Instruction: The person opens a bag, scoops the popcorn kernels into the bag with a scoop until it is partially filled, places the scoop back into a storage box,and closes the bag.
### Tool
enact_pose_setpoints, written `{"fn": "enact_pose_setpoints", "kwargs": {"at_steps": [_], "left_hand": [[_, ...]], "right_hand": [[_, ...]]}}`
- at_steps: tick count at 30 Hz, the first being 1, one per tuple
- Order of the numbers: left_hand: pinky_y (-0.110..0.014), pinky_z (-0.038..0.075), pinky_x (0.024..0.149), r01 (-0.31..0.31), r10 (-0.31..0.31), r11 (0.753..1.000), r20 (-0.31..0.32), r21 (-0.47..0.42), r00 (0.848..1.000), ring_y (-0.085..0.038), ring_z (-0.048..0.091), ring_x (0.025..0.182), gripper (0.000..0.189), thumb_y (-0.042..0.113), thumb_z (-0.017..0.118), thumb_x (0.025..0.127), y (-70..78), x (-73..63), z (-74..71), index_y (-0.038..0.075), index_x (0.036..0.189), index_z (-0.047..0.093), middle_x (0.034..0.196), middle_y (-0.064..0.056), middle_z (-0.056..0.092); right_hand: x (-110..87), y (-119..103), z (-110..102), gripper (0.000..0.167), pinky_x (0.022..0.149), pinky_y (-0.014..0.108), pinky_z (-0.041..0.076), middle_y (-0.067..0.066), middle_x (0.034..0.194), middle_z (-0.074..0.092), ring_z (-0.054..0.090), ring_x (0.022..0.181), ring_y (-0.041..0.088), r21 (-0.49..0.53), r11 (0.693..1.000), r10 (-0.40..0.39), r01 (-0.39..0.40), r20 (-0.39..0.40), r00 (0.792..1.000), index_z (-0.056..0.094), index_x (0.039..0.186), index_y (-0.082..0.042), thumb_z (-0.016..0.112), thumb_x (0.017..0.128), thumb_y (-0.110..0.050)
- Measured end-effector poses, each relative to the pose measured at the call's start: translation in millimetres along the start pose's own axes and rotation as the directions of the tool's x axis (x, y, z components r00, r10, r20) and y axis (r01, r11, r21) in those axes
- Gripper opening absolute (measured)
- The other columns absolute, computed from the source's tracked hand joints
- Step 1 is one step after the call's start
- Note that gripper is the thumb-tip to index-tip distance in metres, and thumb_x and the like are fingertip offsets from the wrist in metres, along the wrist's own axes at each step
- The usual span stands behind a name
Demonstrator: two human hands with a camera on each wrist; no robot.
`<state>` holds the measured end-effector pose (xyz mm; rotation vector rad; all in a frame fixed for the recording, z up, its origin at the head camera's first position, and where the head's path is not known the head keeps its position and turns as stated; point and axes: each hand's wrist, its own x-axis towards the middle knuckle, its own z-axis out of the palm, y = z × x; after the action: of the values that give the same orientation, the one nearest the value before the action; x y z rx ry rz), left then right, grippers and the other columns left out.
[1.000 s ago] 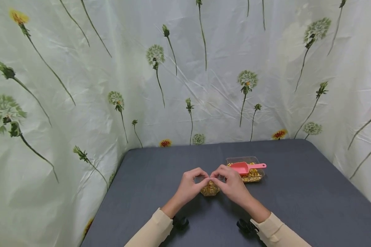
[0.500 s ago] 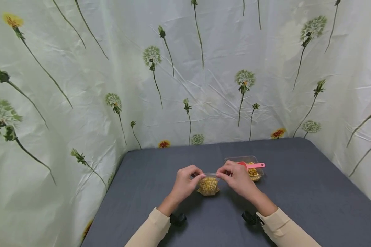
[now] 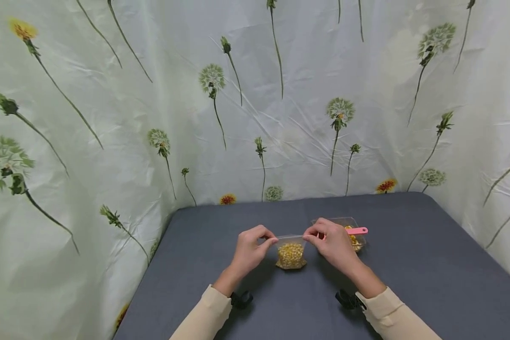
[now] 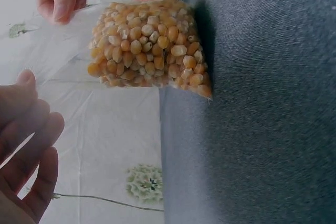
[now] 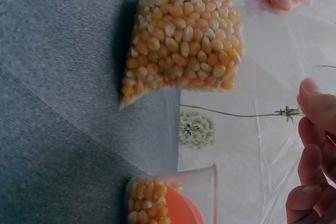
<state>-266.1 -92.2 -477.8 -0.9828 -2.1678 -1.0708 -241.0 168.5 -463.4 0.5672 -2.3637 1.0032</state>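
Note:
A clear plastic bag [image 3: 291, 255] of corn kernels stands upright on the table between both hands. Kernels fill its lower part; the upper part is see-through film. My left hand [image 3: 251, 249] pinches the top left corner of the bag between thumb and index finger. At the top right corner, my right hand [image 3: 332, 243] pinches the film the same way. In the left wrist view the kernels in the bag [image 4: 149, 45] look yellow and whitish, with the left hand [image 4: 26, 140] at the rim. The right wrist view shows the right hand [image 5: 317, 145] at the opposite corner.
Behind the right hand sits a clear plastic container [image 3: 348, 221] with corn kernels and a pink scoop [image 3: 358, 230], partly hidden by that hand. A dark grey cloth covers the table [image 3: 221, 226]. A flower-patterned curtain [image 3: 297, 118] hangs behind and at the sides.
Both hands started together at the middle of the bag's top and have moved apart to its two corners. The bag's top edge is now stretched straight between them.

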Motion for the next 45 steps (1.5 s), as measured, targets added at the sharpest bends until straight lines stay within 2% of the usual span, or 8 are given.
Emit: {"fn": "enact_pose_setpoints", "kwargs": {"at_steps": [6,11,21,27,32,37,41,45], "left_hand": [[-0.024,0.052,0.068,-0.010,0.010,1.000,0.055,-0.008,0.998,-0.002,0.062,0.077,0.007,0.020,0.073,0.095,6.2,3.2,10.7,0.014,0.090,0.074,0.087,0.010,0.066],[-0.033,0.054,0.068,0.080,-0.083,0.996,0.068,0.047,0.994,-0.004,0.062,0.076,0.004,0.011,0.077,0.090,5.3,-2.2,4.6,0.014,0.088,0.075,0.086,0.010,0.067],[-0.029,0.052,0.072,0.233,-0.256,0.966,0.264,0.115,0.930,0.000,0.060,0.076,0.004,0.024,0.073,0.095,5.6,-3.9,0.8,0.021,0.093,0.075,0.088,0.014,0.068],[-0.028,0.052,0.072,0.239,-0.266,0.963,0.291,0.125,0.919,0.001,0.059,0.075,0.006,0.026,0.072,0.095,5.6,-5.3,-0.3,0.021,0.094,0.076,0.089,0.015,0.068],[-0.035,0.053,0.078,0.263,-0.273,0.962,0.262,0.073,0.926,-0.003,0.062,0.086,0.009,0.025,0.070,0.098,7.2,-3.4,-1.9,0.019,0.102,0.075,0.096,0.013,0.067],[-0.043,0.054,0.084,0.241,-0.241,0.970,0.193,0.027,0.951,-0.009,0.063,0.099,0.017,0.026,0.067,0.100,11.6,-3.7,-7.9,0.022,0.116,0.071,0.109,0.010,0.067],[-0.039,0.053,0.087,0.223,-0.228,0.974,0.146,0.048,0.963,-0.012,0.063,0.107,0.024,0.029,0.067,0.100,17.3,-5.1,-18.9,0.024,0.123,0.068,0.116,0.007,0.067],[-0.040,0.051,0.092,0.234,-0.244,0.968,0.121,0.089,0.962,-0.012,0.060,0.116,0.033,0.031,0.068,0.099,26.3,-6.4,-33.0,0.026,0.131,0.064,0.126,0.006,0.065]], "right_hand": [[-11.1,-1.6,-10.2,0.018,0.054,0.025,0.041,-0.019,0.079,0.056,0.048,0.062,0.003,-0.035,0.999,0.033,-0.035,-0.067,0.997,0.074,0.082,-0.027,0.086,0.080,-0.013],[-5.8,-1.8,-2.4,0.010,0.056,0.025,0.042,-0.016,0.080,0.057,0.048,0.063,0.003,-0.041,0.999,0.028,-0.026,0.038,0.999,0.076,0.084,-0.024,0.083,0.085,-0.017],[-4.8,2.2,-1.2,0.012,0.062,0.030,0.038,-0.019,0.074,0.052,0.043,0.059,0.001,-0.144,0.989,0.054,-0.034,0.137,0.989,0.076,0.080,-0.025,0.086,0.081,-0.019],[-6.6,4.2,-1.1,0.009,0.055,0.025,0.040,-0.019,0.075,0.051,0.044,0.059,0.000,-0.153,0.988,0.055,-0.026,0.188,0.981,0.076,0.082,-0.027,0.085,0.084,-0.024],[-6.2,2.8,-3.2,0.008,0.057,0.026,0.041,-0.019,0.078,0.054,0.048,0.062,0.003,-0.139,0.990,0.038,-0.016,0.163,0.986,0.077,0.089,-0.023,0.084,0.085,-0.023],[-5.0,-3.8,-12.6,0.018,0.060,0.028,0.044,-0.011,0.092,0.065,0.059,0.078,0.012,-0.158,0.985,-0.062,0.072,0.064,0.996,0.077,0.103,-0.022,0.083,0.086,-0.022],[-7.5,-10.7,-23.6,0.027,0.057,0.026,0.043,-0.009,0.101,0.067,0.060,0.085,0.011,-0.182,0.977,-0.108,0.109,0.015,0.994,0.075,0.113,-0.024,0.082,0.087,-0.022],[-8.9,-14.7,-36.0,0.033,0.067,0.033,0.050,-0.010,0.105,0.065,0.061,0.096,0.013,-0.189,0.974,-0.128,0.126,0.002,0.992,0.073,0.118,-0.023,0.082,0.086,-0.020]]}}
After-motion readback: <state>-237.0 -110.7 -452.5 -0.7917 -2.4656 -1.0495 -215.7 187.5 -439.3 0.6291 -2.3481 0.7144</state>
